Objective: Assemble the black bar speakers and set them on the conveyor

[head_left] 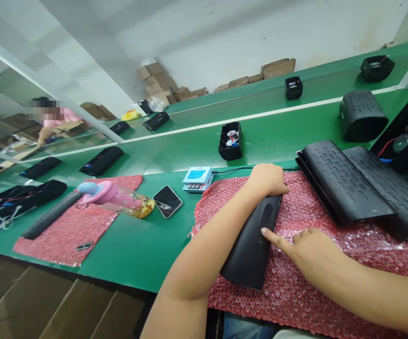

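While lying flat on the pink bubble wrap [313, 282], the black speaker housing [251, 245] is pinned at its far end by the left hand [268, 180], fingers curled down over that end in a loose hold. Right hand [308, 249] mostly folded, index finger stretched out and touching the housing's right edge about midway along. Looks like a seating or inspection step: steadying the shell and pressing or checking along its side seam. Next move likely calls for firm hold at the far end and even fingertip pressure along the edge, without sliding the shell on the wrap. Long axis running away from the body, tilted slightly rightward at the far end; smooth face with a recessed slot turned up. Just beside, to the right, two perforated grille covers [345, 183] stacked aslant; further off on the green conveyor table [136, 245], a small blue-screened tester [197, 178] and a smartphone [167, 201].
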`<state>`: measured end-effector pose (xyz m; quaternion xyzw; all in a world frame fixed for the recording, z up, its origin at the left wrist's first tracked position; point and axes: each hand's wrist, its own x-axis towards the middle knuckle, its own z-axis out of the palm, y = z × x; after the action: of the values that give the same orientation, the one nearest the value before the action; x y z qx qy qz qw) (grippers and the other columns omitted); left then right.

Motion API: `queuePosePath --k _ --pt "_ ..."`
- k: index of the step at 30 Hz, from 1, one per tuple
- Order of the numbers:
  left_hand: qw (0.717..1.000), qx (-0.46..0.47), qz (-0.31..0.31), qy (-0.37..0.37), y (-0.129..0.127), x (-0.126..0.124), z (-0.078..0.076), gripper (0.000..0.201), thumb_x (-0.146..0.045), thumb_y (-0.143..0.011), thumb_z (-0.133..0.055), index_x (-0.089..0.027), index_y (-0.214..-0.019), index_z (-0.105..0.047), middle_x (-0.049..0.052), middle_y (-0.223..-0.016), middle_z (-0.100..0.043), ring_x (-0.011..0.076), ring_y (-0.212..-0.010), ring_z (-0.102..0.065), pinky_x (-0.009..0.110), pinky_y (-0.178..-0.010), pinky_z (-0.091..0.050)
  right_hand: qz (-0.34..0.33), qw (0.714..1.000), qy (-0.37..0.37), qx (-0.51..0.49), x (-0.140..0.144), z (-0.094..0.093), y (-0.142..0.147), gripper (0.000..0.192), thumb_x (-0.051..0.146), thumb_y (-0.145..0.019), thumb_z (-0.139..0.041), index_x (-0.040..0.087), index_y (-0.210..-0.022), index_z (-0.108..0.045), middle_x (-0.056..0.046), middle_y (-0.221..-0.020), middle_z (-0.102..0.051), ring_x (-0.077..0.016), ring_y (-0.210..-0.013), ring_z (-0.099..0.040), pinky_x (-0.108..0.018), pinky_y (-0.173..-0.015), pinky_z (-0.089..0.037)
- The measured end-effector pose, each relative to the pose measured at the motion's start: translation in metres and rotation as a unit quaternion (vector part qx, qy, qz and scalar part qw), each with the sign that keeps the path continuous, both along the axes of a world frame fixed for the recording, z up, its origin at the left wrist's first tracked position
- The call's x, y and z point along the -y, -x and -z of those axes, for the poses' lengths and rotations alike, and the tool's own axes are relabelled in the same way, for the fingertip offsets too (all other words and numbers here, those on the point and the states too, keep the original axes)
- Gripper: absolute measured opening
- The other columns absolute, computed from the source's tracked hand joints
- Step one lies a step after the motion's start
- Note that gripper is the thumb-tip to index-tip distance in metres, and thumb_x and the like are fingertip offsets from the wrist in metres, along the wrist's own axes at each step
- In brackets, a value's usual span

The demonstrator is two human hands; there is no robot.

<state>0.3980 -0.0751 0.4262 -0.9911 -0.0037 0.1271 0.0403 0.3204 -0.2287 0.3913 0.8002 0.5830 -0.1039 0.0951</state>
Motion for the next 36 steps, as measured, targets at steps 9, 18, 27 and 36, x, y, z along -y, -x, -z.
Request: queuePosePath --k 9,18,27,36 --pt "1.000 0.001 -0.001 0.006 0.000 -0.001 -0.001 0.040 -0.050 -0.069 -0.055 -0.018 -0.088 -0.071 0.012 -0.091 -0.073 0.0286 -0.089 -0.066 0.035 -0.073 -0.052 0.014 1.000 0.012 -0.022 0.000 -0.007 -0.002 0.079 -0.003 -0.077 -0.050 0.027 -0.146 -0.024 -0.004 -0.072 -0.069 -0.0187 -0.058 -0.065 -0.026 -0.043 -0.025" --pt "1.000 -0.005 0.001 0.006 -0.001 -0.002 0.000 0.041 -0.051 -0.068 -0.056 -0.019 -0.088 -0.071 0.011 -0.091 -0.073 0.0280 -0.089 -0.066 0.034 -0.073 -0.052 0.030 0.998 0.022 -0.040 -0.001 -0.011 -0.004 0.081 -0.003 -0.078 -0.052 0.031 -0.146 -0.024 -0.001 -0.071 -0.068 -0.0180 -0.059 -0.065 -0.028 -0.041 -0.019" --pt "1.000 -0.001 0.001 0.004 0.000 -0.001 -0.001 0.041 -0.051 -0.069 -0.055 -0.018 -0.089 -0.071 0.012 -0.092 -0.073 0.0288 -0.089 -0.066 0.035 -0.073 -0.052 0.028 0.998 0.029 -0.038 -0.001 -0.011 -0.004 0.083 -0.004 -0.077 -0.049 0.031 -0.147 -0.020 -0.002 -0.073 -0.069 -0.0186 -0.061 -0.066 -0.028 -0.042 -0.018" --pt "1.000 -0.004 0.002 0.004 0.000 -0.001 -0.001 0.040 -0.050 -0.070 -0.056 -0.018 -0.089 -0.071 0.012 -0.092 -0.072 0.0293 -0.090 -0.066 0.036 -0.074 -0.052 0.030 0.997 0.042 -0.050 0.000 -0.012 -0.005 0.083 -0.004 -0.077 -0.045 0.031 -0.147 -0.017 -0.002 -0.076 -0.070 -0.0187 -0.063 -0.066 -0.030 -0.042 -0.016"
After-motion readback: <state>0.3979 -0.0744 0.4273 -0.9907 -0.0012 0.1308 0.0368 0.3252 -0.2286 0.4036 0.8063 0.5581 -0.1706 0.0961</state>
